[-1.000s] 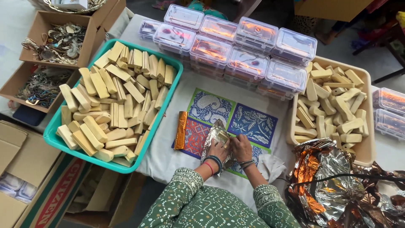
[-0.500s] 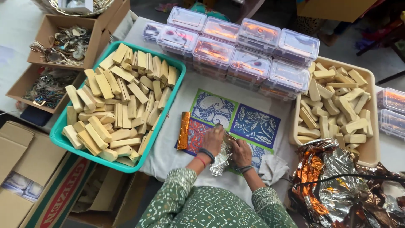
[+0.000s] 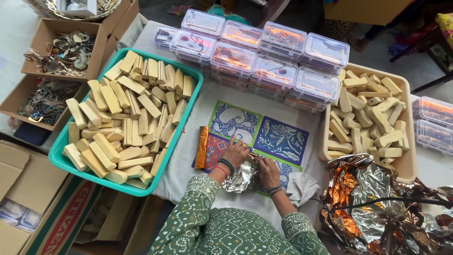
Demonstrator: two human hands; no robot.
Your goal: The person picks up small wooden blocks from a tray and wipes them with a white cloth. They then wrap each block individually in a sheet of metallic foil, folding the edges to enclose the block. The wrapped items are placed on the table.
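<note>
We had both hands, left hand (image 3: 234, 152) and right hand (image 3: 267, 168), gripping the silver foil (image 3: 239, 178) at lower centre of frame. Foil looked thin; we judged pulling too hard could tear it. The wrapped orange bar (image 3: 202, 147) lay just left.

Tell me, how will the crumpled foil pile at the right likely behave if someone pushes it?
The foil pile looks thin and creased, so it would probably crush and slide lightly. Its loose sheets overhang the table edge, so some may slip off.

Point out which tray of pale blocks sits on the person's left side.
The green tray, heaped with pale blocks and lying beside the left hand. The other tray, on the right, is cream.
</note>
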